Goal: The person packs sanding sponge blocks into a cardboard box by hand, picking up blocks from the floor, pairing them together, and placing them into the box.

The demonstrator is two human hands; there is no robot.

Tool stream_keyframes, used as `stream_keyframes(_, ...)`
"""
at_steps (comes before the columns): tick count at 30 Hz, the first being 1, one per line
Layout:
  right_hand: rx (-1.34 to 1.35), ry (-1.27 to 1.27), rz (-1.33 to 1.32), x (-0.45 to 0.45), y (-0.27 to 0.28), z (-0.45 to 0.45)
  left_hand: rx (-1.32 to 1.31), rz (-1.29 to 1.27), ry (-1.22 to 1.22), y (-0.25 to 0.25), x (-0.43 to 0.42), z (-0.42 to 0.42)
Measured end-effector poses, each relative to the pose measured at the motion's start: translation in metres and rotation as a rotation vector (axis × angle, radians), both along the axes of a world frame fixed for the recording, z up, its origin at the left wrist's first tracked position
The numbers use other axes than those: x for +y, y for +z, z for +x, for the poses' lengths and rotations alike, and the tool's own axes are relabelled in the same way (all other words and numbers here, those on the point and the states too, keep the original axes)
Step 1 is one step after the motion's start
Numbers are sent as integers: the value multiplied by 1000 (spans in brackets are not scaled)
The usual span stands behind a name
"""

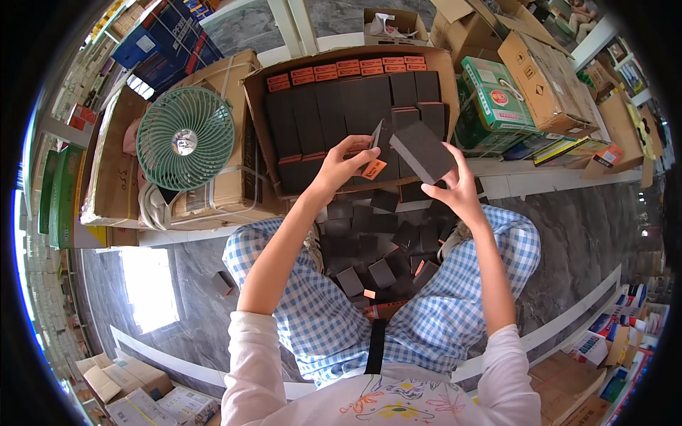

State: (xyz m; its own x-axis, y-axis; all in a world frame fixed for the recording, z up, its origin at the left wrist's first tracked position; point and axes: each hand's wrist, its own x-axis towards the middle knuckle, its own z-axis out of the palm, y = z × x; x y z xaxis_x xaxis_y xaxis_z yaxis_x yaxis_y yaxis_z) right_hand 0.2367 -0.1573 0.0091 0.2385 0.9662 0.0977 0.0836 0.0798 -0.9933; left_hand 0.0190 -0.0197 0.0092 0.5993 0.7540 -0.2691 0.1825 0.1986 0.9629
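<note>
My right hand (pixel 460 188) grips a black box (pixel 420 149) by its right side, thumb below and fingers behind, held tilted over the front of a large carton. Just left of it, my left hand (pixel 344 165) pinches a thin black piece with an orange end flap (pixel 374 168); whether it is a sleeve or a flattened box I cannot tell. Rows of black boxes (pixel 334 106) with orange labelled ends stand inside the open cardboard carton (pixel 257 117). Between my legs, many loose black pieces (pixel 382 272) lie in a heap on the floor, some with orange ends.
A green fan (pixel 186 139) rests on a cardboard box (pixel 245 186) at left. Green boxes (pixel 490 99) and brown cartons (pixel 547 82) are stacked at right. One black box (pixel 223 283) lies apart on the dark marbled floor (pixel 568 234). Cartons (pixel 131 376) sit at lower left.
</note>
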Motion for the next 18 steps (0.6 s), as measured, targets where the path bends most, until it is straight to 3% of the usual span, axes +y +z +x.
stream_keyframes(1,-2,-1,0,0,4,-2,-2,0,-1,-1,1,0)
stream_keyframes(4,-350,-38,3,3,4,-4,-42,-23,-11,-1,-1,-1)
stream_keyframes(5,-271,-127,90,8,-18,0,-58,3,-40,1,-2,0)
stream_keyframes(7,-125,-190,-3,6,-15,4,-75,32,-78,0,-1,1)
stream_keyframes(11,-95,-99,110,4,-3,5,-40,121,-116,-6,-4,3)
stream_keyframes(13,-340,-60,-17,2,1,4,-21,107,-114,-4,-6,3)
stream_keyframes(15,-356,-259,-136,3,-2,-4,16,107,-142,-1,-6,4)
stream_keyframes(18,-295,-252,-62,4,-7,6,35,92,-159,-4,-7,4)
